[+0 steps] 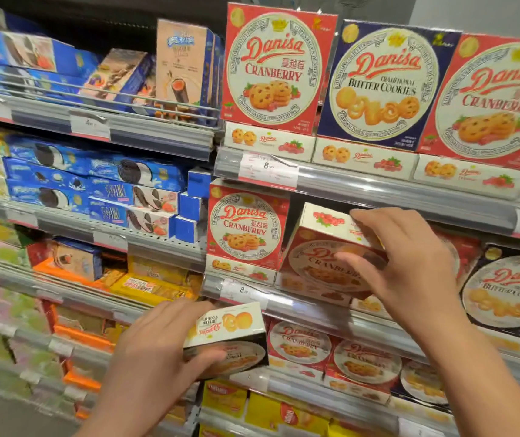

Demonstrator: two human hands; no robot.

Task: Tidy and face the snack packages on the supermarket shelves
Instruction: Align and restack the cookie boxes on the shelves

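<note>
Two hands in frame, both holding cookie boxes. Left hand (157, 351), nearest the camera, grips a dark butter cookie box (225, 339) in front of the lower shelf rail, fingers on top and thumb curled across its face; box tilted, its white side panel up with the print upside down. Right hand (409, 263), higher and further in, holds a red cranberry box (324, 247) at the middle shelf: fingers over the top edge, thumb pressed on the round label; box leaning, top tipped toward the viewer. Just left of it an upright cranberry box (246, 225) faces out squarely. Behind the right wrist, a butter cookie box (510, 291) stands on the same shelf. Top shelf (378, 184): large cranberry and butter cookie boxes upright in a row. Far left bays: blue sandwich-cookie packs (94, 184), blurred.
</note>
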